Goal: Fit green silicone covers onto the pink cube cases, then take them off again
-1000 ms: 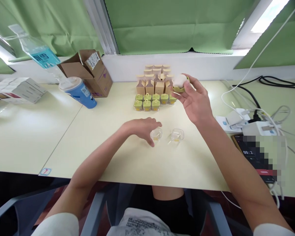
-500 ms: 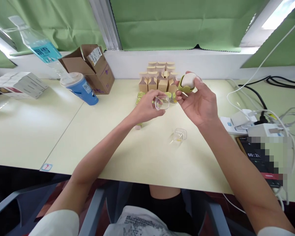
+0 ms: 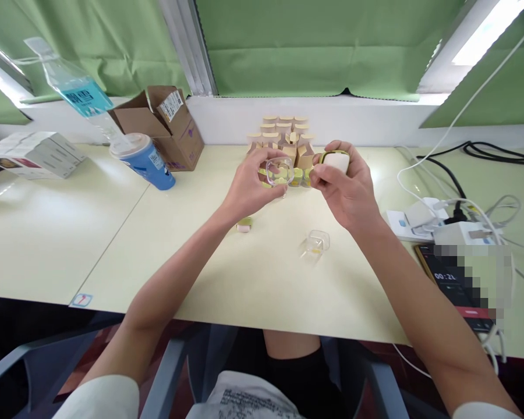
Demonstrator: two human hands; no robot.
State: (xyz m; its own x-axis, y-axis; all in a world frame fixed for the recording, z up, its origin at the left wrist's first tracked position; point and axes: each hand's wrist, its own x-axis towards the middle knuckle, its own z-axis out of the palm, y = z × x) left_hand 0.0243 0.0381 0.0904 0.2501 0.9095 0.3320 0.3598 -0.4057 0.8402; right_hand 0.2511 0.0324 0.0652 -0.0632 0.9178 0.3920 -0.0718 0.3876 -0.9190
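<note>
My left hand (image 3: 247,189) is raised above the table and pinches a small clear plastic cup (image 3: 279,171), its opening turned toward me. My right hand (image 3: 347,186) holds a white lid with a green rim (image 3: 334,160) close beside that cup. A second clear cup (image 3: 317,241) stands on the table below my right wrist. A small green and white piece (image 3: 244,224) lies on the table under my left hand. Behind my hands are rows of green-lidded cups (image 3: 297,176) and small tan cartons (image 3: 283,137), partly hidden.
An open cardboard box (image 3: 166,125), a blue paper cup (image 3: 143,161) and a tilted water bottle (image 3: 76,90) stand at the back left. White boxes (image 3: 32,152) lie far left. Cables, white chargers (image 3: 456,224) and a timer (image 3: 452,279) crowd the right side.
My left hand picked one clear cup off the table and lifted it up toward the lid. My right hand brought the lid down and left, close to the cup.
</note>
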